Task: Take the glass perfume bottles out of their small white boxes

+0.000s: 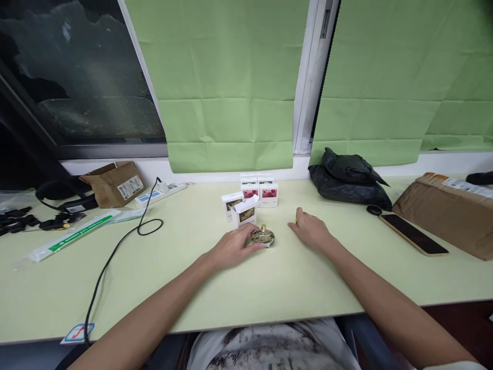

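Note:
My left hand (231,247) rests on the pale green table (246,288) with its fingers against a small round glass perfume bottle (264,237) with a gold neck. Just behind the bottle stands a small white box (245,211) with its lid flap open. Further back stand more small white boxes (259,191), some with red pictures on the front. My right hand (310,229) lies on the table to the right of the bottle, fingers curled, with something small and yellowish at its fingertips that is too hidden to name.
A black plastic bag (348,180) lies at the back right, with a dark phone (413,234) and a brown parcel (447,210) further right. On the left are a black cable (119,246), a power strip (159,194), a torn cardboard box (113,184) and a white-green packet (73,235).

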Motion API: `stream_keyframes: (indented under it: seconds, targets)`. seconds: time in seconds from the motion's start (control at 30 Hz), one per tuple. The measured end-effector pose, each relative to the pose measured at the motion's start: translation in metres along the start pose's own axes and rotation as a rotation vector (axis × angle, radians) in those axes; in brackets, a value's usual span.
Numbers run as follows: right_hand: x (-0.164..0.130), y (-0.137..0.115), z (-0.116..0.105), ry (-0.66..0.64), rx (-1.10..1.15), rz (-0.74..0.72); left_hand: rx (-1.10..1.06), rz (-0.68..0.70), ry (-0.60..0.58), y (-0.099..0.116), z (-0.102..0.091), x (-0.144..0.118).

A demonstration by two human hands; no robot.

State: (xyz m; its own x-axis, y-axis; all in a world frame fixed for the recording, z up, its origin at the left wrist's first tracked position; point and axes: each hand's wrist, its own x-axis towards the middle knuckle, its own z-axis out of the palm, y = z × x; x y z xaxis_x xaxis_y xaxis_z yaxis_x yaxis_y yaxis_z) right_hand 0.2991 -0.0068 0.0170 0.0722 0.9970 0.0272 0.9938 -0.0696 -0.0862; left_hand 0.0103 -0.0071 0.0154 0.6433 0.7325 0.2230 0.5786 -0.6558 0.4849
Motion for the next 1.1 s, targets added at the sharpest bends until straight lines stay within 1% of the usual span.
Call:
stream_keyframes:
  seconds: [0.4,0.8,1.1]
  targets:
    - [-0.0004,0.0001,0.0009,0.009,-0.001,-0.001,0.01,0.019,0.002,0.0028,-0.0012,-0.0001]
    - [-0.0017,-0.0007,0.0007,0.009,0.013,-0.011,0.003,0.012,0.005,0.0023,-0.0007,0.0007]
    - [-0.0003,-0.0003,0.0018,0.014,-0.001,-0.014,0.007,0.0,-0.014,0.0012,-0.0014,0.0013]
